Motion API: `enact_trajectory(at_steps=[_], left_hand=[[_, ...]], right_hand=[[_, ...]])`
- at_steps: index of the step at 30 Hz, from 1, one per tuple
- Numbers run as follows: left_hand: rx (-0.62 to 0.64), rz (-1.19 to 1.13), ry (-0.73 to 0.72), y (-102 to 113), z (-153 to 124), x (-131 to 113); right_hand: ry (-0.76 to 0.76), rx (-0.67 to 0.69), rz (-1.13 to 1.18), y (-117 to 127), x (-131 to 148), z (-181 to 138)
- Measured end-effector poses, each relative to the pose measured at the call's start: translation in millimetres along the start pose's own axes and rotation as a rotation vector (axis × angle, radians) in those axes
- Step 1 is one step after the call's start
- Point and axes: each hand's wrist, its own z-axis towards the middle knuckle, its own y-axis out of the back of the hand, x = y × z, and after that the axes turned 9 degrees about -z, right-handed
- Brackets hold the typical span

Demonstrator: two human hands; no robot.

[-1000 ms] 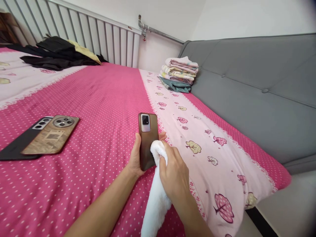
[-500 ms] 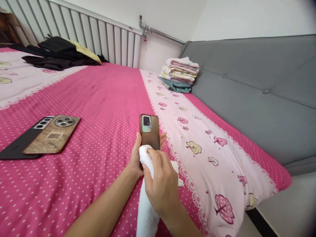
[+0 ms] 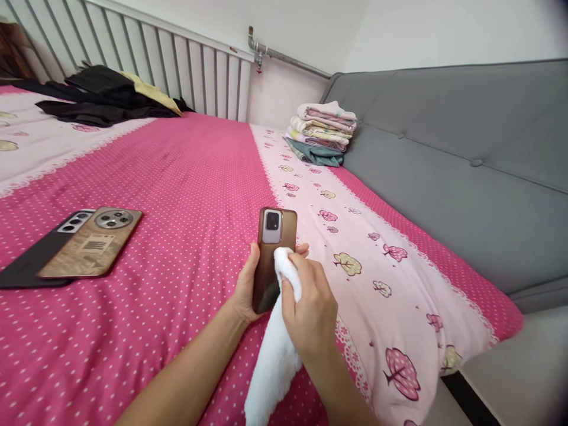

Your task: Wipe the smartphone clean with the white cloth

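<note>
A brown smartphone (image 3: 267, 266), its back and camera block facing me, is held upright by my left hand (image 3: 247, 283). The thumb lies along the phone's left edge and fingertips show past its right edge. My right hand (image 3: 310, 302) pinches a white fluffy cloth (image 3: 277, 340), whose bunched tip rests against the phone's back below the camera. The rest of the cloth hangs down toward me. To the left on the bed, a phone with a tan patterned back (image 3: 95, 245) lies partly over a dark phone (image 3: 33, 257), both with cameras up.
The bed has a pink dotted sheet (image 3: 195, 171) with a pale tree-print band. Folded cloths (image 3: 322, 133) are stacked by the grey headboard (image 3: 444, 130). Dark clothes (image 3: 102, 94) lie at the far left before a white radiator (image 3: 177, 59).
The phone has shifted slightly right and tilted in my left hand. My right hand and the cloth have moved right across its back, uncovering the phone's lower left part.
</note>
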Motion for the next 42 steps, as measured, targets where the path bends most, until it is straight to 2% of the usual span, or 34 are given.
enact_trajectory(at_steps=[2,8,12,15,20,24,29,34,38,42], left_hand=[[-0.006,0.001,-0.009,0,0,2],[-0.123,-0.002,-0.017,3,-2,4],[-0.055,-0.006,0.019,1,0,5],[-0.006,-0.005,0.059,-2,1,4],[-0.009,0.02,0.09,-3,2,0],[-0.004,0.008,0.09,-4,3,1],[0.008,-0.023,0.092,-5,0,5],[0.012,0.003,0.058,3,-4,6],[0.031,0.062,0.167,10,-6,8],[-0.005,0.15,0.253,8,-5,11]], right_hand=[[-0.037,-0.03,-0.034,2,-5,3],[-0.106,-0.056,-0.093,8,-10,6],[-0.018,-0.049,-0.02,7,-4,3],[0.052,0.013,0.046,7,5,-2],[0.136,0.099,0.099,11,19,-8],[0.122,0.106,0.101,12,19,-9],[0.04,0.006,0.04,10,6,-3],[-0.019,-0.089,-0.028,14,-8,7],[-0.063,-0.153,-0.061,20,-16,13],[-0.089,-0.205,-0.079,26,-25,17]])
